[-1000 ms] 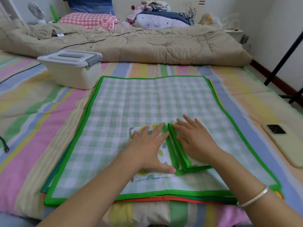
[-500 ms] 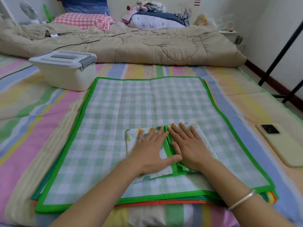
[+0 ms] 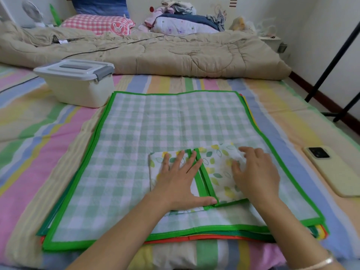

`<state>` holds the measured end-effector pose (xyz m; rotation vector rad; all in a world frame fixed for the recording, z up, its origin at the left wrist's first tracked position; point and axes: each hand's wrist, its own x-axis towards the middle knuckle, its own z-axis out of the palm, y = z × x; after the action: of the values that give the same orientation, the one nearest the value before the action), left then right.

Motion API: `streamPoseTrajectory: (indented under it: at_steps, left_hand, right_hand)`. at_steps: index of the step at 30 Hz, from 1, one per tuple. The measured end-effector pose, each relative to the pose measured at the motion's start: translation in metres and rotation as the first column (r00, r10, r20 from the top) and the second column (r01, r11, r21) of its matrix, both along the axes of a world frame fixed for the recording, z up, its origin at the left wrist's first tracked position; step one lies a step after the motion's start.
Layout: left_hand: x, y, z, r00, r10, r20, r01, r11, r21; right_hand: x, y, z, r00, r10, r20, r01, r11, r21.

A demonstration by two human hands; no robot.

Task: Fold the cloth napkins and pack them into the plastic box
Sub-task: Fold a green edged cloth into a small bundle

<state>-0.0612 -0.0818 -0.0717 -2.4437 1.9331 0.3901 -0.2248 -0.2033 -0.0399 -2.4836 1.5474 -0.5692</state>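
A leaf-print napkin (image 3: 218, 172) with green edging lay folded small on the near part of a flat stack of napkins (image 3: 165, 117), the top one green gingham. The white plastic box (image 3: 78, 90) stood lid-on just beside the stack's far left corner.

Left hand (image 3: 179, 182) lies flat, palm down, fingers straight and spread, thumb stretched out to the right, pressing. Right hand (image 3: 257, 174) sits just beside it, knuckles raised and fingers curled downward (tips blurred, so a pinch can't be confirmed). The left forearm (image 3: 120, 232) and right forearm (image 3: 296, 230) reach in from below, angled toward each other.
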Motion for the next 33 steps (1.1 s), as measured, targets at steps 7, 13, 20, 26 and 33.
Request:
streamPoseTrajectory:
  at_steps: [7,13,20,26,33]
  left_hand:
    - [0.002,0.001,-0.004,1.000,0.011,-0.007,-0.011,0.999,-0.037]
    - [0.003,0.004,-0.007,1.000,0.012,-0.026,-0.015,0.993,-0.113]
    - [-0.001,0.009,-0.001,0.904,0.094,-0.417,-0.225,0.934,-0.278]
    - [0.015,0.012,0.029,-0.345,0.023,-0.938,-0.681,0.682,0.267]
    - [0.069,0.038,0.028,0.254,0.084,-0.963,-0.871,0.452,-0.191]
  right_hand:
    - [-0.027,0.012,0.011,0.907,-0.246,0.341,0.010,0.824,0.567]
    - [-0.013,0.054,0.001,0.521,-0.301,0.798,-0.472,0.678,0.564]
    - [0.009,0.078,-0.007,0.745,0.500,0.441,-0.598,0.794,0.109]
    - [0.024,0.095,-0.013,0.762,0.648,-0.024,-0.648,0.761,-0.019]
    - [0.035,0.103,-0.022,0.723,0.639,-0.262,-0.670,0.741,-0.041]
